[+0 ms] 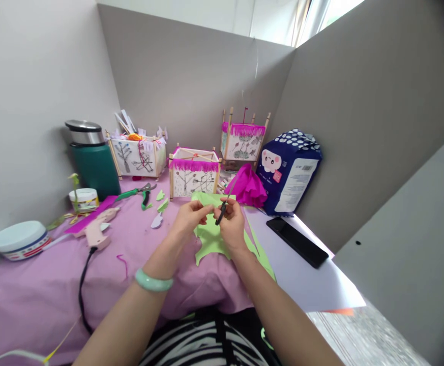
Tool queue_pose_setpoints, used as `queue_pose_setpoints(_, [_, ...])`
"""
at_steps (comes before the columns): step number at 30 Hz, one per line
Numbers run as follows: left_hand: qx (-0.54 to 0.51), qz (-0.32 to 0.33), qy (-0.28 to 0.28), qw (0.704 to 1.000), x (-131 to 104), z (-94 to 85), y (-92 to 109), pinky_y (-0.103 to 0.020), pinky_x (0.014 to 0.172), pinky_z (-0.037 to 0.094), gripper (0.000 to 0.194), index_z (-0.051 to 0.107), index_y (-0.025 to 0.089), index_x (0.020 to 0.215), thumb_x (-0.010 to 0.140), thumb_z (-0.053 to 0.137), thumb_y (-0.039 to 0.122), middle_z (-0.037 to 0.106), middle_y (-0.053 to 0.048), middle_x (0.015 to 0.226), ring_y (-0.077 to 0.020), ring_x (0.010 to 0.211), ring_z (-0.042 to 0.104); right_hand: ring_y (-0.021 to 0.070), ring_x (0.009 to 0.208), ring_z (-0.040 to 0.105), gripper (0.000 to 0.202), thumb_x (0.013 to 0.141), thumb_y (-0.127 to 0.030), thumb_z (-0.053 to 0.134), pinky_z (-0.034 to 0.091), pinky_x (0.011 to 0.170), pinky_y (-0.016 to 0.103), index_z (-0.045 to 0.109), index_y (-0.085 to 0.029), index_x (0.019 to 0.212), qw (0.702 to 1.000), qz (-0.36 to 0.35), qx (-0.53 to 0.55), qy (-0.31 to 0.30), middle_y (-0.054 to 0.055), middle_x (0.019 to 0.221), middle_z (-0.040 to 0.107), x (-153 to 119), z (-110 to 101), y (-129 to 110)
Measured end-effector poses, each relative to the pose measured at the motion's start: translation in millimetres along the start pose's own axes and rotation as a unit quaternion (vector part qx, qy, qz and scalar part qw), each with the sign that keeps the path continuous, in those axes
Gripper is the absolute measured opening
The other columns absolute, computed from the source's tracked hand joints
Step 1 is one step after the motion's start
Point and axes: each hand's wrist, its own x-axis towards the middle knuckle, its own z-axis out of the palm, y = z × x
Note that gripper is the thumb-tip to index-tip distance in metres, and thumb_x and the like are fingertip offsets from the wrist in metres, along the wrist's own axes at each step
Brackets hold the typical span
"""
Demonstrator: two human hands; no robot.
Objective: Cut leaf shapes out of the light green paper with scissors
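Observation:
My right hand (232,223) is closed around a pair of scissors (223,209) with dark handles, its thin blades pointing up and away from me. Just beside it, my left hand (190,218) has thumb and fingers pinched together close to the scissors. Whatever lies between those fingertips is too small or hidden to make out. Beneath both hands a light green sheet of paper (211,243) with curved cut edges rests on the table, and a longer green strip runs out under my right wrist. Small green leaf-shaped cutouts (163,205) lie to the left.
White paper lanterns with stick frames (194,183) stand behind the hands. On the left are a glue gun (96,229), pruning shears (138,193), a bowl (19,239) and a green flask (95,170). A phone (297,241), magenta crepe paper (249,189) and a blue package (288,173) occupy the right.

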Motion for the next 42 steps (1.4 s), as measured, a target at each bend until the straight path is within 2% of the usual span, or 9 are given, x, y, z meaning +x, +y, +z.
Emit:
queue_pose_setpoints(5, [-0.062, -0.024, 0.02, 0.998, 1.5, 8.3, -2.7, -0.024, 0.054, 0.039, 0.029, 0.056, 0.014, 0.059, 0.06, 0.075, 0.037, 0.05, 0.003, 0.056, -0.0089, 0.052, 0.048, 0.0131, 0.068, 0.053, 0.036, 0.072, -0.028, 0.066, 0.044, 0.062, 0.026, 0.051, -0.019, 0.103, 1.0, 0.02, 0.017, 0.007, -0.002, 0.076, 0.055, 1.6, 0.1, 0.7])
queue_pose_setpoints(11, [-0.054, -0.021, 0.016, 0.998, 3.0, 4.9, -9.0, -0.022, 0.049, 0.032, 0.03, 0.057, 0.015, 0.056, 0.065, 0.072, 0.039, 0.046, 0.003, 0.05, -0.0076, 0.047, 0.043, 0.0129, 0.067, 0.052, 0.036, 0.07, -0.027, 0.066, 0.044, 0.06, 0.026, 0.051, -0.019, 0.101, 0.999, 0.024, 0.016, 0.013, -0.003, 0.074, 0.054, 2.2, 0.9, 2.2])
queue_pose_setpoints(17, [-0.073, -0.027, -0.002, 0.997, 5.0, 3.8, -10.3, -0.022, 0.043, 0.025, 0.03, 0.055, 0.016, 0.055, 0.062, 0.074, 0.039, 0.04, 0.006, 0.044, -0.0064, 0.04, 0.038, 0.0132, 0.066, 0.053, 0.035, 0.07, -0.028, 0.065, 0.044, 0.06, 0.026, 0.052, -0.02, 0.101, 1.0, 0.026, 0.009, 0.007, -0.003, 0.072, 0.054, 2.4, 0.5, 3.8])
queue_pose_setpoints(22, [-0.081, -0.028, -0.001, 0.996, 4.2, 3.7, -6.8, -0.023, 0.04, 0.022, 0.033, 0.049, 0.018, 0.052, 0.062, 0.074, 0.038, 0.033, 0.008, 0.039, -0.0054, 0.036, 0.031, 0.0132, 0.066, 0.054, 0.035, 0.07, -0.03, 0.066, 0.045, 0.061, 0.027, 0.051, -0.02, 0.101, 0.999, 0.037, 0.025, -0.004, -0.003, 0.072, 0.054, 2.6, 1.1, 3.5])
queue_pose_setpoints(25, [-0.094, -0.028, 0.016, 0.995, 6.7, 0.3, -6.2, -0.023, 0.04, 0.022, 0.036, 0.045, 0.019, 0.052, 0.063, 0.075, 0.036, 0.029, 0.01, 0.038, -0.0048, 0.036, 0.026, 0.0124, 0.061, 0.052, 0.034, 0.072, -0.034, 0.066, 0.044, 0.057, 0.026, 0.051, -0.02, 0.1, 0.997, 0.058, 0.02, -0.036, -0.005, 0.068, 0.052, 3.4, -3.1, 3.1])
queue_pose_setpoints(27, [-0.11, -0.039, 0.029, 0.993, 10.2, -3.1, -7.4, -0.023, 0.041, 0.023, 0.036, 0.045, 0.018, 0.052, 0.061, 0.076, 0.034, 0.03, 0.009, 0.038, -0.005, 0.036, 0.028, 0.0115, 0.059, 0.049, 0.034, 0.074, -0.038, 0.066, 0.042, 0.055, 0.025, 0.052, -0.02, 0.1, 0.995, 0.064, -0.015, -0.079, -0.005, 0.066, 0.049, 3.7, -9.7, 3.1])
queue_pose_setpoints(30, [-0.134, -0.063, 0.041, 0.988, 16.0, -7.3, -10.5, -0.022, 0.042, 0.026, 0.032, 0.051, 0.017, 0.057, 0.056, 0.079, 0.033, 0.04, 0.007, 0.043, -0.0056, 0.04, 0.036, 0.0106, 0.059, 0.045, 0.035, 0.075, -0.041, 0.065, 0.038, 0.052, 0.023, 0.053, -0.019, 0.101, 0.986, 0.065, -0.067, -0.135, -0.006, 0.066, 0.045, 2.7, -22.1, 3.8])
queue_pose_setpoints(35, [-0.176, -0.072, 0.05, 0.98, 17.4, -9.6, -9.3, -0.022, 0.053, 0.039, 0.033, 0.057, 0.014, 0.064, 0.051, 0.082, 0.032, 0.053, 0.004, 0.056, -0.0075, 0.051, 0.049, 0.01, 0.058, 0.042, 0.035, 0.076, -0.043, 0.063, 0.035, 0.052, 0.022, 0.054, -0.02, 0.101, 0.973, 0.076, -0.093, -0.197, -0.006, 0.067, 0.046, -3.2, -33.0, 6.1])
queue_pose_setpoints(42, [-0.198, -0.062, 0.039, 0.977, 10.9, -8.6, -0.3, -0.027, 0.06, 0.048, 0.033, 0.059, 0.014, 0.067, 0.051, 0.083, 0.031, 0.057, 0.003, 0.061, -0.0118, 0.059, 0.059, 0.012, 0.064, 0.047, 0.036, 0.075, -0.041, 0.065, 0.038, 0.06, 0.024, 0.057, -0.021, 0.103, 0.96, 0.059, -0.157, -0.225, -0.005, 0.072, 0.053, -9.7, -29.5, 3.2])
